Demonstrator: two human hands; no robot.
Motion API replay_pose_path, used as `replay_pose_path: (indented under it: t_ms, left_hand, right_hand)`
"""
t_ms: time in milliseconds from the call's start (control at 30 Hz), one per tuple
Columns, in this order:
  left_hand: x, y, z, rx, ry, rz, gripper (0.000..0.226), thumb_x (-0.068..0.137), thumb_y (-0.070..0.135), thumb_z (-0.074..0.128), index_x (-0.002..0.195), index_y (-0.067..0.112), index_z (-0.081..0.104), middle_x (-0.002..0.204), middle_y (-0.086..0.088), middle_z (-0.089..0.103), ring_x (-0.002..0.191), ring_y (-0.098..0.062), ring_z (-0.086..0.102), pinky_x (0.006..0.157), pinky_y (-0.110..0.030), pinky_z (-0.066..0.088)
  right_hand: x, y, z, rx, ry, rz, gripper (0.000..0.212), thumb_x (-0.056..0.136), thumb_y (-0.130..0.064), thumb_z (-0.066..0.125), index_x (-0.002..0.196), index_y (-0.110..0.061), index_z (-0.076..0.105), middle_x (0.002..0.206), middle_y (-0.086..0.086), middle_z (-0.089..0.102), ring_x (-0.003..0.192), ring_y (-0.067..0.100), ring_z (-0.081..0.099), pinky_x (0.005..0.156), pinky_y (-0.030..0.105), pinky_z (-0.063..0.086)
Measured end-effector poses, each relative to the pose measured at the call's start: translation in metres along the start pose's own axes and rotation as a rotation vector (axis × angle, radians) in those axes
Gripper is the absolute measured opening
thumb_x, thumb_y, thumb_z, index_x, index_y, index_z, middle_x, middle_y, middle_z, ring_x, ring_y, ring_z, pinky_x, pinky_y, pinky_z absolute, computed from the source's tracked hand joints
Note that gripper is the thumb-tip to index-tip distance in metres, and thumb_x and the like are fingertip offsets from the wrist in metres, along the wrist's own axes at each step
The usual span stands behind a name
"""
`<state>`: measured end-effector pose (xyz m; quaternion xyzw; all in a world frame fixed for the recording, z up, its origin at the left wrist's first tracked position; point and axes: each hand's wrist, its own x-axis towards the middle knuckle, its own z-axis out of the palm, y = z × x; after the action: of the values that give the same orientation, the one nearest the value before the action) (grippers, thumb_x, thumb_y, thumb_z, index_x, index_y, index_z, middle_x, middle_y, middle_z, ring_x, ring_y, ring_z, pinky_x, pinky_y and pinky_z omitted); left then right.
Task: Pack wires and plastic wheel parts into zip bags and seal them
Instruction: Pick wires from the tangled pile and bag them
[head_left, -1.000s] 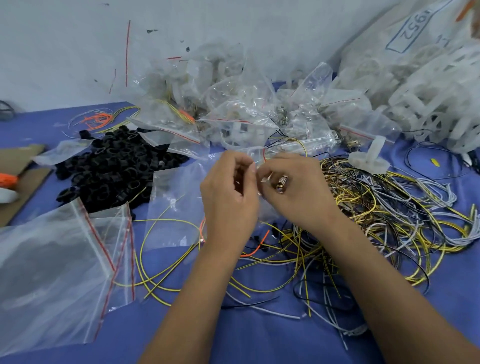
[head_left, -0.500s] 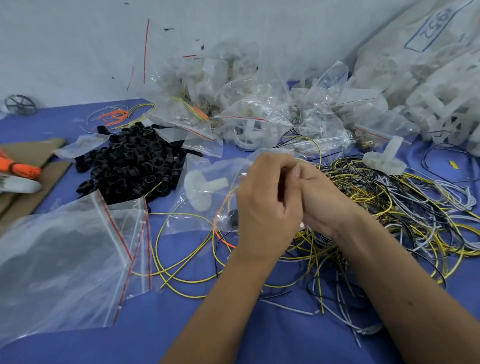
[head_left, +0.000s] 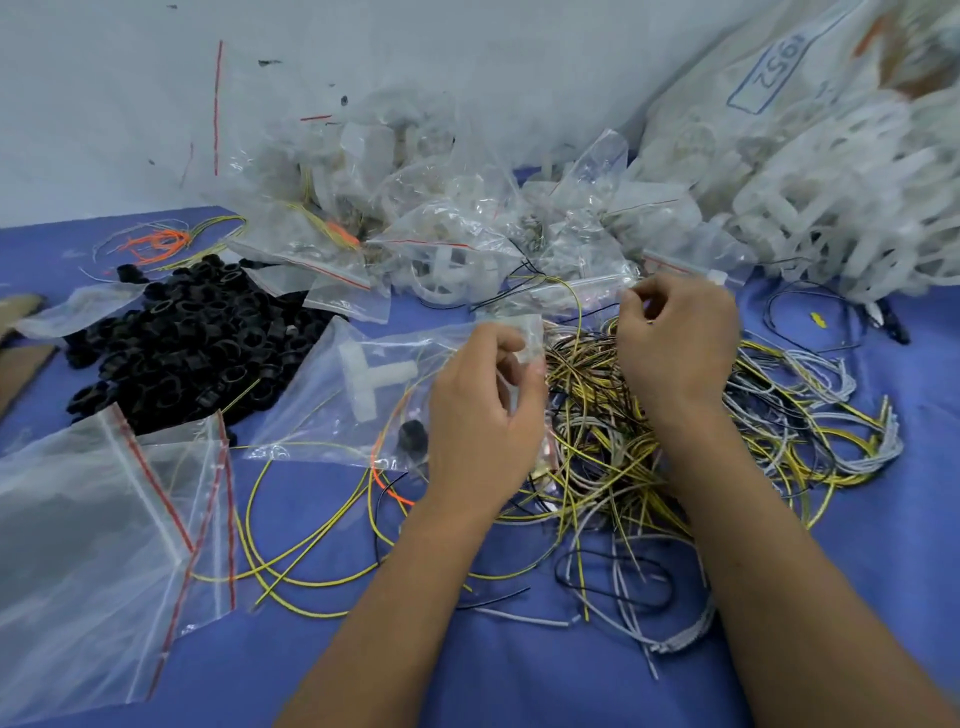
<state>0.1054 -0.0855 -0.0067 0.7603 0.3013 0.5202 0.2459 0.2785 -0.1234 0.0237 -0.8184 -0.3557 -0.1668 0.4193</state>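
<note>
Left hand (head_left: 485, 415), centre frame: fingers curled, pinching the right edge of a clear zip bag (head_left: 332, 410). The bag lies on the blue table (head_left: 519, 670) and holds a white T-shaped plastic part (head_left: 375, 378) and a small black piece (blurred). Right hand (head_left: 675, 343), right of centre: fingers bent, fingertips pinched together over the wire pile (head_left: 691, 447); what they hold cannot be told. Both forearms reach in from the lower edge.

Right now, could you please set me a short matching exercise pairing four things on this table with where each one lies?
Things:
1. black rings
2. white T-shaped part
3. orange wires
4. empty zip bags

Places:
A. near left corner
B. far left, by the wall
C. inside the bag the left hand holds
D. loose heap, left of centre

Pairs: 1-D, 2-C, 3-B, 4-A
</note>
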Motion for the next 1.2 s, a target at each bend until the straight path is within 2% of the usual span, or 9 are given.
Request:
replay_pose_path:
  t_ms: [133,300,400,567,700,800,933,1033,1200]
  left_hand:
    - [0.008,0.009,0.003,0.073,-0.042,0.059,0.011,0.095,0.032,0.062,0.094,0.022,0.056,0.072,0.008,0.056,0.067,-0.013,0.053,0.060,-0.037,0.045]
    - [0.008,0.009,0.007,0.265,-0.131,-0.036,0.029,0.087,0.044,0.070,0.090,0.025,0.047,0.074,0.010,0.046,0.068,-0.018,0.048,0.060,-0.035,0.037]
    - [0.004,0.006,0.006,0.318,-0.158,-0.091,0.033,0.083,0.044,0.072,0.092,0.026,0.046,0.077,0.011,0.047,0.074,-0.019,0.051,0.064,-0.037,0.042]
    - [0.003,-0.002,0.001,0.221,-0.085,-0.215,0.016,0.084,0.021,0.070,0.083,0.024,0.054,0.067,0.010,0.057,0.065,-0.010,0.056,0.061,-0.032,0.045]
    - [0.004,-0.005,-0.003,0.138,-0.052,-0.365,0.017,0.084,0.016,0.069,0.074,0.025,0.059,0.064,0.008,0.063,0.064,-0.006,0.060,0.055,-0.015,0.042]
    - [0.005,-0.005,-0.005,0.023,-0.018,-0.438,0.020,0.084,0.012,0.070,0.071,0.024,0.061,0.065,0.008,0.064,0.062,-0.004,0.061,0.057,-0.011,0.043]
    - [0.007,-0.003,-0.006,-0.074,0.038,-0.499,0.018,0.087,0.011,0.072,0.074,0.019,0.063,0.069,0.005,0.065,0.061,-0.006,0.059,0.059,-0.016,0.044]
    - [0.007,0.001,-0.007,-0.121,0.164,-0.488,0.018,0.090,0.012,0.070,0.075,0.019,0.062,0.070,0.003,0.066,0.061,-0.010,0.060,0.058,-0.017,0.044]
    - [0.010,0.005,-0.012,-0.201,0.361,-0.431,0.022,0.093,0.016,0.065,0.075,0.027,0.058,0.070,0.004,0.064,0.065,-0.026,0.062,0.061,-0.036,0.051]
  right_hand:
    - [0.006,0.014,-0.001,-0.296,-0.084,0.139,0.029,0.090,-0.044,0.065,0.112,-0.026,0.068,0.133,0.017,0.044,0.127,0.040,0.035,0.098,0.047,0.037]
    - [0.015,0.027,-0.002,-0.335,-0.363,0.220,0.049,0.097,-0.048,0.056,0.143,-0.036,0.045,0.165,0.020,0.011,0.153,0.038,0.003,0.117,0.064,0.014]
    - [0.016,0.028,0.001,-0.357,-0.377,0.178,0.047,0.101,-0.039,0.050,0.147,-0.032,0.041,0.159,0.009,0.030,0.151,0.035,0.014,0.115,0.066,0.016]
    - [0.012,0.025,-0.003,-0.150,-0.068,0.108,0.033,0.099,-0.029,0.057,0.130,-0.032,0.065,0.132,0.004,0.057,0.126,0.032,0.041,0.100,0.048,0.036]
    - [0.008,0.009,-0.010,0.353,0.168,-0.075,0.020,0.096,-0.016,0.061,0.105,-0.024,0.077,0.101,0.003,0.065,0.089,0.018,0.058,0.075,0.032,0.046]
    - [0.002,-0.013,-0.011,0.856,-0.046,0.027,0.021,0.095,-0.008,0.063,0.107,-0.023,0.072,0.086,0.003,0.060,0.064,0.015,0.055,0.057,0.030,0.045]
    - [-0.009,-0.034,-0.012,1.513,-0.501,0.410,0.024,0.095,0.003,0.059,0.111,-0.015,0.062,0.086,0.014,0.067,0.060,0.017,0.063,0.045,0.024,0.050]
    - [-0.016,-0.038,-0.008,1.475,-0.731,0.460,0.013,0.096,0.000,0.058,0.105,-0.006,0.066,0.089,0.012,0.072,0.065,0.018,0.067,0.047,0.022,0.052]
    - [-0.022,-0.037,0.000,0.979,-0.700,0.278,0.009,0.093,0.000,0.067,0.101,0.004,0.069,0.084,0.020,0.070,0.060,0.020,0.067,0.050,0.028,0.056]
